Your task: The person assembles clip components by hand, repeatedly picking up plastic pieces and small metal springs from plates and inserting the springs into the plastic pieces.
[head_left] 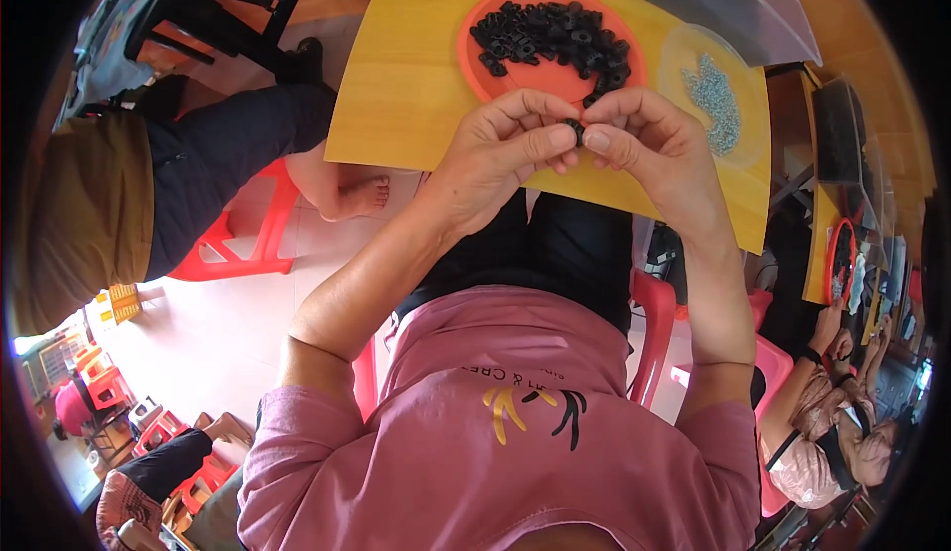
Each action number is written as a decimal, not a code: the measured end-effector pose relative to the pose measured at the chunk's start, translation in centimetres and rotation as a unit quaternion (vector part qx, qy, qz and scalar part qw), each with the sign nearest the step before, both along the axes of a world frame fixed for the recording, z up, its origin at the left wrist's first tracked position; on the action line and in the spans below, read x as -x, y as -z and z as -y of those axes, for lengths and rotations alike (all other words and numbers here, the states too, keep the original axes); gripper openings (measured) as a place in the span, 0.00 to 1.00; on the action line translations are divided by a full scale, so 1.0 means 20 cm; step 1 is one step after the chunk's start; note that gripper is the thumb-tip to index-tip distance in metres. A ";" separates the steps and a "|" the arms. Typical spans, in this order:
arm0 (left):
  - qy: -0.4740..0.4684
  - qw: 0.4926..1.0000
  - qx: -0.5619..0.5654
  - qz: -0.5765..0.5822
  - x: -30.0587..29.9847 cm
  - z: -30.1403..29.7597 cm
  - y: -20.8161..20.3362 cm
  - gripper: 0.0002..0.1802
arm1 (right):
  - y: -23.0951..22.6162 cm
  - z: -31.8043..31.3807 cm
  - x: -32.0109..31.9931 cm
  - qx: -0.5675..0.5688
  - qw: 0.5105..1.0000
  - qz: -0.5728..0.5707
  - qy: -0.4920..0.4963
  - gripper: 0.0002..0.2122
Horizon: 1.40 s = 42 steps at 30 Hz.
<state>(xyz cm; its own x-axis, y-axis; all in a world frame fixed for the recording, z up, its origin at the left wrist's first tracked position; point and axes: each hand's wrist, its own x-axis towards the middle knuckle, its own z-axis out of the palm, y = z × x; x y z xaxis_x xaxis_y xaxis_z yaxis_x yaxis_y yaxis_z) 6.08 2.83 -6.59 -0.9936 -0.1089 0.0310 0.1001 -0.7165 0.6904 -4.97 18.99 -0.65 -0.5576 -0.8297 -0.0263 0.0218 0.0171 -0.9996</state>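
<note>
Both hands meet over the near edge of the yellow table. My left hand pinches a small black plastic part between thumb and forefinger. From the other side, my right hand grips the same part with its thumb and fingertips. Much of the part is hidden by the fingers. Just beyond the hands stands an orange-red round tray, holding a heap of similar black parts. To its right, a clear shallow dish holds many small silvery metal pieces.
A grey translucent bin stands at the table's far right. A seated person's leg is at the left, by a red plastic stool. Another person works at the right near a red tray.
</note>
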 end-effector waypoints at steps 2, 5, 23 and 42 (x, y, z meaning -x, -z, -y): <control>0.009 1.000 -0.009 0.009 -0.03 -0.01 0.01 0.11 | 0.04 -0.01 0.00 -0.013 1.000 -0.004 -0.002 0.08; 0.066 0.996 -0.056 0.035 -0.07 -0.04 0.04 0.10 | 0.08 0.00 -0.02 -0.005 1.000 0.021 -0.022 0.07; -0.028 0.996 -0.082 0.006 -0.10 -0.01 0.05 0.09 | 0.12 0.09 -0.12 0.112 0.885 -0.444 0.083 0.06; -0.068 0.997 0.021 0.008 -0.13 0.01 -0.03 0.11 | 0.07 0.07 -0.11 0.094 0.908 -0.405 0.054 0.08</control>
<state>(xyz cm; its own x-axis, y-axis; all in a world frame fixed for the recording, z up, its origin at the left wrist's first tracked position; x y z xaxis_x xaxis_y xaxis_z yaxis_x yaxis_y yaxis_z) 8.74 2.64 -6.09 -0.9702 -0.2414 0.0226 0.1828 -0.6669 0.7224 -2.79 17.58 -1.99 -0.4099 -0.7157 0.5655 -0.7297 -0.1147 -0.6741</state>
